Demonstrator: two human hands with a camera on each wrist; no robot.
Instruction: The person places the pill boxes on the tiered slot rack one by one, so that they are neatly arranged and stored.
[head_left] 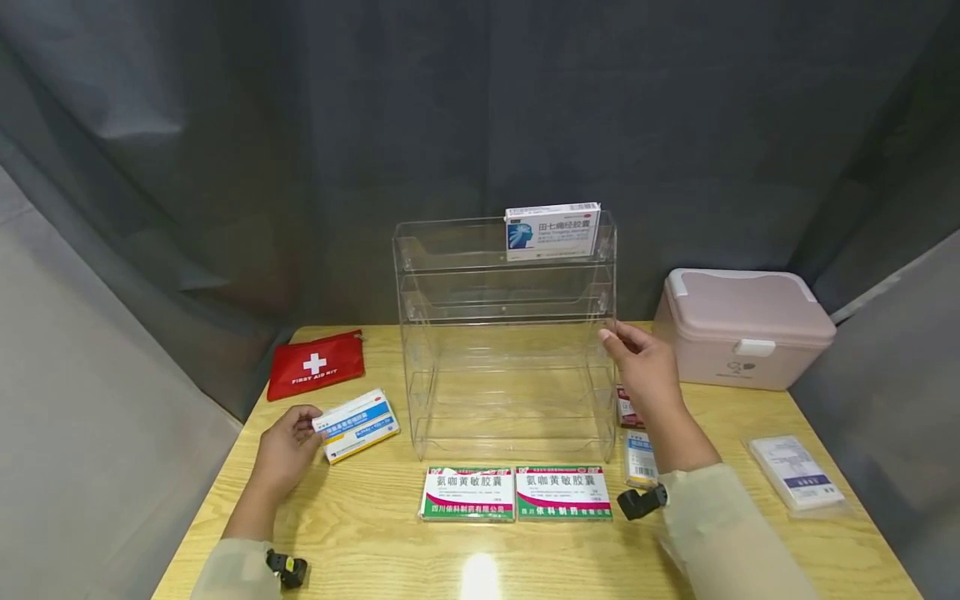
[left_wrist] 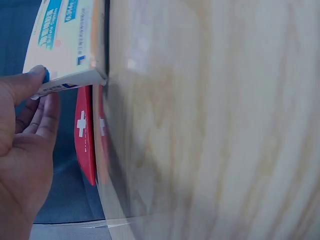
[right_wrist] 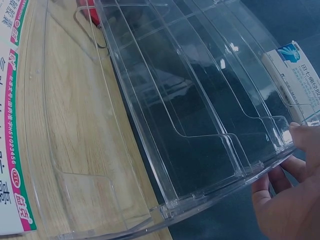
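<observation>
My left hand (head_left: 288, 450) pinches the near left end of a white, blue and orange medicine box (head_left: 358, 427) at the table's left; in the left wrist view the thumb lies on the face of that box (left_wrist: 65, 45). With thumb and fingers, my right hand (head_left: 647, 367) grips the right side edge of a clear tiered rack (head_left: 510, 375), as the right wrist view also shows at the rack's side panel (right_wrist: 200, 200). A white box with a blue head picture (head_left: 553, 233) stands in the top tier, at its right.
Two green and pink boxes (head_left: 468, 493) lie before the rack. Right of it are a red box (head_left: 628, 408) and a white-blue box (head_left: 640, 458), partly behind my right arm. A red first aid pouch (head_left: 317, 365), a pink case (head_left: 746, 329) and a bagged white pack (head_left: 797, 473) lie farther out.
</observation>
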